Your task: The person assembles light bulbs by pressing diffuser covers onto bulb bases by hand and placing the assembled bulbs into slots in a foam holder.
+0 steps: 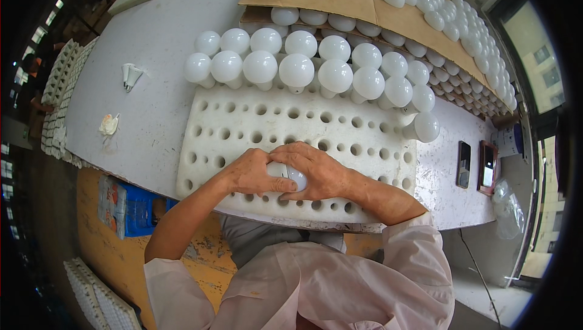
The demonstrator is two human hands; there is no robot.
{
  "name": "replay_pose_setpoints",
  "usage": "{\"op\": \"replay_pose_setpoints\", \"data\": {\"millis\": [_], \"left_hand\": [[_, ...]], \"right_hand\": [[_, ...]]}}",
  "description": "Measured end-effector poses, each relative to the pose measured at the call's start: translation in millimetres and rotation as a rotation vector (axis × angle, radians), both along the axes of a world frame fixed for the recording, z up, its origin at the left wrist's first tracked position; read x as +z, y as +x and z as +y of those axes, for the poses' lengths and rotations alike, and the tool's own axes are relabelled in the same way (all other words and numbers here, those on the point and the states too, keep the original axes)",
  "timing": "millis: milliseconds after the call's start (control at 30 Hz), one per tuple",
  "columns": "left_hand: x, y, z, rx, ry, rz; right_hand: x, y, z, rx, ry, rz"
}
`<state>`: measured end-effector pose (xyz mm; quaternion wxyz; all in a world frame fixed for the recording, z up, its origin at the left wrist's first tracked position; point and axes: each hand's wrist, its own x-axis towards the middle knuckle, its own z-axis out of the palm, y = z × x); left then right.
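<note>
The bulbs (296, 70) are white, the tray (276, 124) off-white, the crate (141, 214) blue

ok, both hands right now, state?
Left hand: closed, fingers on the white bulb.
Right hand: closed around the same white bulb from the other side.

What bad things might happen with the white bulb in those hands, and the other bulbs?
The white bulb, held between the left hand and right hand, might slip and drop onto the foam tray. Another bulb sits by the tray's right edge, so a bump might knock it loose.
</note>
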<state>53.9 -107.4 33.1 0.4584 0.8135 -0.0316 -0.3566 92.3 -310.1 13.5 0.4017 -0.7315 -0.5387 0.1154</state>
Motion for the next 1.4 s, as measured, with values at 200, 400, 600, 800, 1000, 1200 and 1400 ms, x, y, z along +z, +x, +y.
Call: {"op": "replay_pose_setpoints", "data": {"millis": [200,400,600,800,1000,1200,1400], "left_hand": [[-7,-1,1,-0.016,-0.033,0.001],[-12,-2,2,-0.011,-0.029,-0.009],[-10,-4,-1,-0.012,-0.041,-0.012],[-15,-8,-2,-0.009,-0.049,0.02],[-8,-8,-6,-0.017,-0.051,0.033],[-3,-13,-4,-0.071,0.013,-0.149],[-4,-14,-7,-0.058,0.091,-0.19]], "right_hand": [[-2,1,2,0.02,-0.026,0.026],[-2,1,2,0.015,-0.029,0.043],[-6,0,3,0.009,0.042,0.049],[-19,-1,5,0.012,0.177,0.043],[-16,-1,4,0.025,0.231,0.052],[-16,2,4,0.043,0.193,0.116],[-14,-1,4,0.028,0.175,0.123]]}}
